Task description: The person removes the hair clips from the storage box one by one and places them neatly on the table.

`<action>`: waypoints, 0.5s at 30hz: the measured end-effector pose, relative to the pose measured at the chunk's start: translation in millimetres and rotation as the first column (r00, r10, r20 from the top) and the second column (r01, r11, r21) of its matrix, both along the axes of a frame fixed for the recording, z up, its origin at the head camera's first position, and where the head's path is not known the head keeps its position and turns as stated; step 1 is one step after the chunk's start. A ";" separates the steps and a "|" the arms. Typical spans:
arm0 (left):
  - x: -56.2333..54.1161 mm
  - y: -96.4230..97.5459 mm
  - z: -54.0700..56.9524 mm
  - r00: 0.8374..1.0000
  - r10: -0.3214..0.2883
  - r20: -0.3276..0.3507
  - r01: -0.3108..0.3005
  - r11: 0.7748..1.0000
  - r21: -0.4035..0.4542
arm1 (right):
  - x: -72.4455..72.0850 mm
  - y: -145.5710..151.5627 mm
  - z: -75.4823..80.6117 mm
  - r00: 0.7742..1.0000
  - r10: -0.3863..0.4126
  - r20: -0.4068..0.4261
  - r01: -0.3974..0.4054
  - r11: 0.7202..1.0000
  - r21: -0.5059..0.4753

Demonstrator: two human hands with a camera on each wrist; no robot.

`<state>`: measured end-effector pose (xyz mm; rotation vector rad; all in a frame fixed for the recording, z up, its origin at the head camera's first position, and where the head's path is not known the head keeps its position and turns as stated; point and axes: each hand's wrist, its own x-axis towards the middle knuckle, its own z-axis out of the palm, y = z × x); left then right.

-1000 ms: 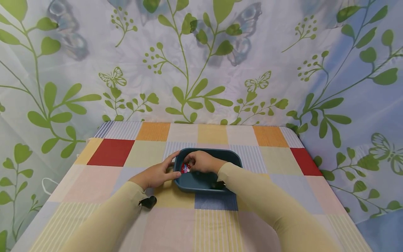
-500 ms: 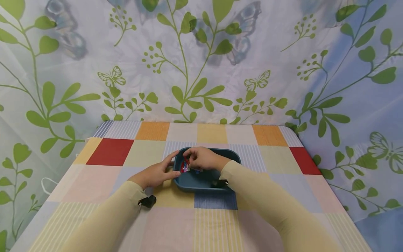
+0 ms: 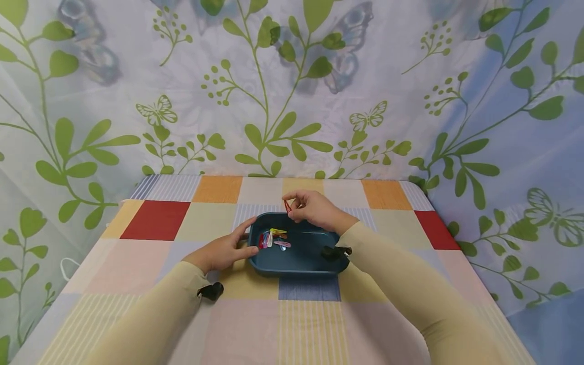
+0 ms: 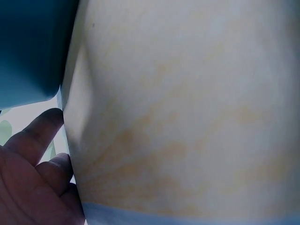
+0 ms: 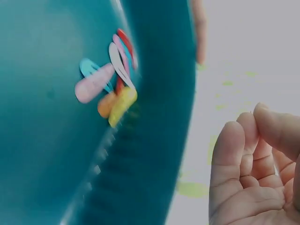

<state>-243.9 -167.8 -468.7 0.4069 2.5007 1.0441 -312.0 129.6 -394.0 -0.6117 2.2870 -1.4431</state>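
Soft, fairly bright light covers the table (image 3: pixel 246 329), right up to its far edge. Fuzzy gray shadows lie beside both sleeves (image 3: pixel 397 284) and next to the tray (image 3: pixel 296 272). From the left wrist, the left hand (image 4: pixel 28 173) looks dark and the big pale surface (image 4: pixel 197 103) is blurry. From the right wrist, the hair clips (image 5: pixel 123 105) look smeary, shiny streaks mark the tray, and the background (image 5: pixel 253 37) is washed-out white.

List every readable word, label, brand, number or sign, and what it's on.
None readable in any view.
Blue tray and hair clips: no lettering visible.
Patchwork cloth and curtain: patterns only.
Red item in the right hand: too small to tell.
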 end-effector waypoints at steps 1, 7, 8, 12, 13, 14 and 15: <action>0.4 0.1 0.1 1.000 0.004 0.005 -0.004 1.000 0.001 | -0.9 5.5 2.3 1.000 -0.017 0.001 0.017 1.000 -0.011; 2.2 -0.2 1.4 1.000 0.011 0.004 -0.011 1.000 -0.003 | -7.7 42.8 8.8 0.992 -0.122 -0.012 0.122 0.992 -0.012; 2.2 -0.2 1.5 1.000 0.013 0.004 -0.013 1.000 -0.007 | -8.5 49.6 9.2 0.991 -0.136 -0.013 0.136 0.991 -0.009; 1.4 0.5 1.1 1.000 0.013 0.005 -0.013 1.000 -0.022 | -11.8 77.2 7.1 0.982 -0.188 -0.019 0.188 0.982 0.003; 1.3 0.7 1.0 1.000 0.013 0.005 -0.013 1.000 -0.022 | -12.8 84.2 5.4 0.980 -0.198 -0.019 0.198 0.980 0.004; 1.1 1.0 0.9 1.000 0.012 0.003 -0.012 1.000 -0.022 | -13.8 91.1 3.2 0.978 -0.210 -0.018 0.210 0.978 0.006; 1.0 1.2 0.8 1.000 0.011 0.001 -0.011 1.000 -0.020 | -14.7 97.9 0.5 0.974 -0.225 -0.020 0.225 0.974 0.017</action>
